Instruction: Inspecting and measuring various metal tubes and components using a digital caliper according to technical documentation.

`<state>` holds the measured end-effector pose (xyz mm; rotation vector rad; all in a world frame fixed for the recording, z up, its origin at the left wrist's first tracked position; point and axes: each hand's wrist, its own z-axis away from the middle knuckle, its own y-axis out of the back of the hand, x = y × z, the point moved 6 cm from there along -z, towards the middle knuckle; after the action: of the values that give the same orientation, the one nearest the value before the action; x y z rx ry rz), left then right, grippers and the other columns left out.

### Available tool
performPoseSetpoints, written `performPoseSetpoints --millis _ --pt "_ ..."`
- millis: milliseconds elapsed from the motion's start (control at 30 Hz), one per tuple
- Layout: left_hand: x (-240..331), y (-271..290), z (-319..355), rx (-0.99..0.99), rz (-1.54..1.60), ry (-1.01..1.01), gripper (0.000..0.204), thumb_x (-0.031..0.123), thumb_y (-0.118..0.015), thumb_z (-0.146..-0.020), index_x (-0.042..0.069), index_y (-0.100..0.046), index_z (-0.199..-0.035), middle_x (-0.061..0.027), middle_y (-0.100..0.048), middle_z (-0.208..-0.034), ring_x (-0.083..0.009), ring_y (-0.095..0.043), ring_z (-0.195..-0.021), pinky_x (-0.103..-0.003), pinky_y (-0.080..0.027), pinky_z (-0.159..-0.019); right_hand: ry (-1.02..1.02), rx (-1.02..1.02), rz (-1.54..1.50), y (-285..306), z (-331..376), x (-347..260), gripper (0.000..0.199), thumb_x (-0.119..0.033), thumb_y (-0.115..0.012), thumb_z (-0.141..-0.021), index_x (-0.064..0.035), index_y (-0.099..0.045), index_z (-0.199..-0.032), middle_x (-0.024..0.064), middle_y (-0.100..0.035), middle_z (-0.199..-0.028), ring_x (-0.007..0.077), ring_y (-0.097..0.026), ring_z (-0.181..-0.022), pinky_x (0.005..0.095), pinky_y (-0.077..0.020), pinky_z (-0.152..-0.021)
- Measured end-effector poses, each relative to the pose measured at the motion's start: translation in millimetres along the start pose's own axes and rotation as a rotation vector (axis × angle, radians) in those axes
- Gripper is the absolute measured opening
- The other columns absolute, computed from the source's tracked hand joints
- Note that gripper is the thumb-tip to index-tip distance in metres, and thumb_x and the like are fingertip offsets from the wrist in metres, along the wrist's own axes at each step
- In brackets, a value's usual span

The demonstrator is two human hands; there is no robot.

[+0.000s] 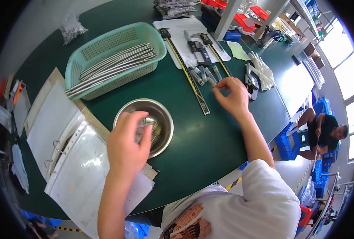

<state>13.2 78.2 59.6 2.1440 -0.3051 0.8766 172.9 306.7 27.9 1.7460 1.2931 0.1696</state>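
My left hand hovers over a round steel bowl, its thumb and forefinger apart and slightly blurred. Small clear and yellowish pieces lie in the bowl, partly hidden by that hand. Farther right, my right hand pinches the near end of a small clear tube between thumb and fingertips. Several similar capped tubes lie loosely just beyond it. A caliper with a black and yellow beam stretches beside them, and a second caliper and a micrometer rest on white paper sheets.
A green plastic basket of thin metal rods stands far left. An open ring binder lies near left. Right of my right hand are another caliper and white gloves. A co-worker sits beyond the table, holding a rod.
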Motion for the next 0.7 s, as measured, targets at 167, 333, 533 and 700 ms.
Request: performPoseSetpoints --millis 167,333,533,700 --pt "1.5 -33.3 -15.2 -0.221 -0.261 -0.102 0.027 0.012 -0.065 -0.07 0.004 -0.056 -0.095 -0.008 -0.052 -0.091 -0.0256 -0.051 -0.086 -0.034 -0.041 -0.074 0.053 -0.053 -0.081 -5.9 8.6 -23.2 0.021 -0.016 -0.072 -0.062 -0.0061 -0.059 -0.074 0.0053 -0.055 -0.066 0.0191 -0.055 -0.06 0.0302 -0.0431 -0.055" --pt "4.9 -33.1 -9.6 -0.283 -0.38 -0.227 0.061 0.051 -0.048 -0.078 0.005 -0.046 -0.119 -0.016 -0.041 -0.115 -0.0326 -0.036 -0.11 -0.046 -0.022 -0.095 -0.169 -0.688 -0.612 -50.4 32.2 -91.1 0.043 -0.025 -0.056 -0.08 -0.0001 -0.043 -0.113 0.0094 -0.057 -0.066 0.0194 -0.055 -0.061 0.0325 -0.0437 -0.059" --pt "-6.4 -15.0 -1.0 -0.094 -0.581 -0.118 0.068 0.057 -0.028 -0.084 0.0 -0.041 -0.118 -0.0173 -0.037 -0.122 -0.0347 -0.027 -0.12 -0.05 -0.015 -0.098 -0.33 -0.857 -0.87 -81.7 34.8 -104.8 0.032 -0.018 -0.049 -0.082 0.0032 -0.044 -0.106 0.0097 -0.055 -0.067 0.0159 -0.053 -0.053 0.0302 -0.0437 -0.05" --pt "-41.5 83.7 38.9 0.284 -0.345 -0.001 0.033 0.024 -0.032 -0.089 0.001 -0.038 -0.066 -0.0122 -0.044 -0.074 -0.0273 -0.042 -0.072 -0.037 -0.031 -0.067 -0.659 -0.692 -0.898 -7.2 10.6 -43.8 0.039 -0.019 -0.055 -0.075 0.0007 -0.051 -0.108 0.0061 -0.055 -0.068 0.012 -0.052 -0.046 0.0227 -0.042 -0.04"
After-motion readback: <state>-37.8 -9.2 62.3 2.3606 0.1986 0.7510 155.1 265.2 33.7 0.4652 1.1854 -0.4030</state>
